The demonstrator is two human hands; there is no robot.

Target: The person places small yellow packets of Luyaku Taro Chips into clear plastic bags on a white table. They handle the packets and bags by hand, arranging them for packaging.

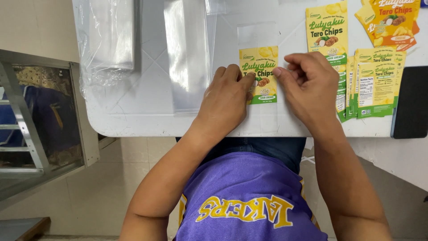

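A yellow-and-green snack label (pixel 260 73) lies flat on the white table (pixel 147 111), close to its near edge, directly in front of the person. It appears to sit on or inside a clear plastic pouch (pixel 257 35) whose transparent upper part shows above the label; which of the two cannot be told. The left hand (pixel 225 100) rests knuckles-up on the label's left edge, fingers curled, the fingertips pressing the label down rather than gripping it. The right hand (pixel 310 85) sits at the label's right edge, fingers bent inward, forefinger and thumb pinched at that edge; whether they actually grip it cannot be told.

To the right, just beside the right hand, lies a fanned stack of yellow-and-green labels (pixel 372 82), with one single label (pixel 327 31) above it and some orange labels (pixel 390 20) at the far corner. A dark pad (pixel 411 102) lies at the table's right edge. To the left, a stack of clear plastic bags (pixel 187 53) lies near the left hand, and a wrapped bundle of clear bags (pixel 107 38) further left. Nothing lies between the hands and the label.
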